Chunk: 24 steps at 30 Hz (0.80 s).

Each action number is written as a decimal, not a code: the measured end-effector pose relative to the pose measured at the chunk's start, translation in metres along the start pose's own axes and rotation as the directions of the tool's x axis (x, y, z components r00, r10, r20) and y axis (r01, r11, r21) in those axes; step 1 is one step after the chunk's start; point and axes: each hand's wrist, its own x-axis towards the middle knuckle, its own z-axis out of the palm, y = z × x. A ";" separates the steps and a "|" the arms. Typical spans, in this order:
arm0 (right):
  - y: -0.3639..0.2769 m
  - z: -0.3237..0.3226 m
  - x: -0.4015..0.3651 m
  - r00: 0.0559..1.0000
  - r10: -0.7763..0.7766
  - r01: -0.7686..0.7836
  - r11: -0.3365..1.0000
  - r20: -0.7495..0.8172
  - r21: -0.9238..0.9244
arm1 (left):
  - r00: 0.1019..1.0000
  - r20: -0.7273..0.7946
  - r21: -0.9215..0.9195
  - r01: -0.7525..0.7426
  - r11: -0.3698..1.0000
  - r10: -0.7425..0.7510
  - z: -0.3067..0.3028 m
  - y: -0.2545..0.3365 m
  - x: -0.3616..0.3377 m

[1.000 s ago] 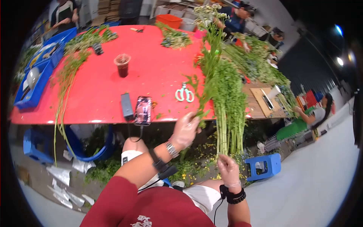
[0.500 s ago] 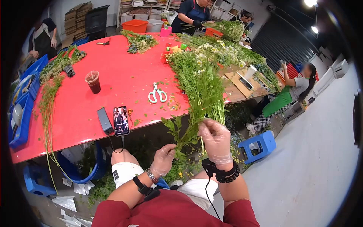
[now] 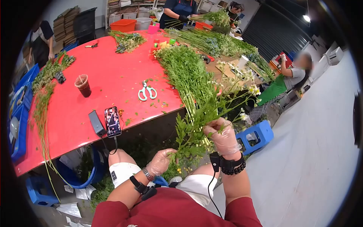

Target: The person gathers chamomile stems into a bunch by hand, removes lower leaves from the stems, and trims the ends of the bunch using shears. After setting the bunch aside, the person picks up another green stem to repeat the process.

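A leafy flower stem (image 3: 192,137) with small white daisy-like blooms (image 3: 246,81) slants up to the right in front of me. My left hand (image 3: 160,160), in a clear plastic glove, pinches its leafy lower part. Higher up, my gloved right hand (image 3: 222,137) is closed on the same stem, partly covered by leaves. Beyond it a large bunch of green stems (image 3: 185,72) lies on the red table (image 3: 124,72), cut ends toward me. Left of that bunch rest pale green scissors (image 3: 147,90).
A phone (image 3: 112,122), a grey power bank (image 3: 97,123) and a cup of dark drink (image 3: 82,85) stand on the table. Blue stools (image 3: 255,137) and a blue tub (image 3: 81,181) are below. Co-workers (image 3: 285,81) surround the table; plant scraps litter the floor.
The flower stem has tipped over to the right, its blooms swinging from above the bunch toward the table's right side. My right hand has moved slightly right and lower. My view has shifted a little.
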 end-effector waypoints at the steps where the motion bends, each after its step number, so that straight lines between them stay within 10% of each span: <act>1: 0.005 -0.005 0.001 0.999 -0.016 0.018 0.996 0.029 -0.091 | 0.999 -0.021 0.046 0.032 0.998 -0.031 0.003 0.003 0.000; 8: 0.016 -0.009 -0.005 0.986 -0.125 0.141 0.978 0.106 -0.153 | 0.949 -0.126 0.347 0.316 0.883 -0.290 0.017 0.032 0.000; 14: 0.045 -0.009 -0.015 0.997 -0.047 0.051 0.997 0.054 -0.059 | 0.998 -0.056 0.633 0.014 0.774 0.027 0.017 0.022 0.003; 16: 0.058 -0.009 -0.024 0.981 -0.194 0.194 0.981 0.019 0.002 | 0.835 -0.115 0.815 -0.230 0.532 0.537 0.028 0.041 0.003; 17: 0.058 -0.010 -0.029 0.982 -0.186 0.186 0.983 0.025 -0.001 | 0.799 -0.212 0.843 -0.141 0.519 0.562 0.035 0.055 0.000; 20: 0.050 -0.011 -0.045 0.976 -0.186 0.218 0.839 0.114 -0.498 | 0.821 -0.118 0.815 -0.241 0.527 0.559 0.049 0.096 -0.003; 21: 0.086 -0.012 -0.050 0.996 -0.070 0.053 0.956 0.051 0.290 | 0.813 -0.067 0.803 -0.300 0.515 0.578 0.057 0.108 -0.001; 22: 0.087 -0.012 -0.055 0.996 -0.061 0.039 0.957 0.067 0.288 | 0.801 -0.017 0.789 -0.358 0.500 0.599 0.064 0.115 0.003; 24: 0.082 -0.012 -0.059 0.979 -0.136 0.186 0.907 0.155 -0.379 | 0.820 -0.027 0.747 -0.364 0.557 0.572 0.070 0.112 0.010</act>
